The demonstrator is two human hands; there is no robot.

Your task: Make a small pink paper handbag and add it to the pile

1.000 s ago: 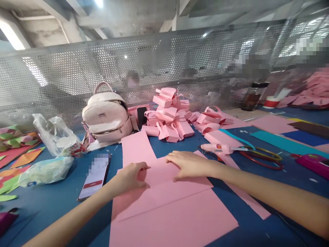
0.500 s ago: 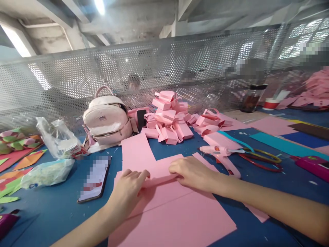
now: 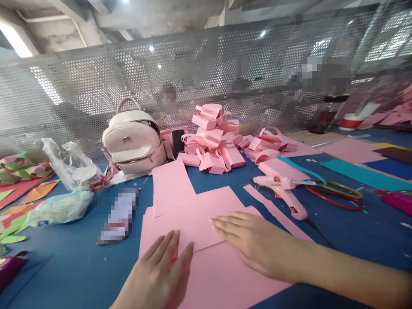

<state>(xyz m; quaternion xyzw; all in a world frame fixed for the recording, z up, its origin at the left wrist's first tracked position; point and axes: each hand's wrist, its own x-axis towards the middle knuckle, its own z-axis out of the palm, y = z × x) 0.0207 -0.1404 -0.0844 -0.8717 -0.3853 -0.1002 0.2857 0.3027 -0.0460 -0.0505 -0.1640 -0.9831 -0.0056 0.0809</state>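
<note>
Both hands now lie flat where half a second ago the fingers were curled at the fold: the left hand (image 3: pixel 161 268) presses palm-down with fingers spread, grip released, on the pink paper sheet (image 3: pixel 206 231), and the right hand (image 3: pixel 254 242) rests open across the same sheet, grip released too, its fingertips pointing left. The folded flap has gone down flat, leaving a crisp edge beneath the right hand. The sheet is matte, smooth card, lying on the blue worktop (image 3: pixel 64 266) directly before the person. Left of it sits a phone (image 3: pixel 118 216), glossy and dark-edged. To the right, a pink glue gun (image 3: pixel 285 191) lies beside a narrow paper strip (image 3: pixel 273 210). Farther back stand a pale leatherette backpack (image 3: pixel 133 139) and a heap of folded pink boxes (image 3: pixel 214 141), against a perforated metal screen (image 3: pixel 96 90)
</note>
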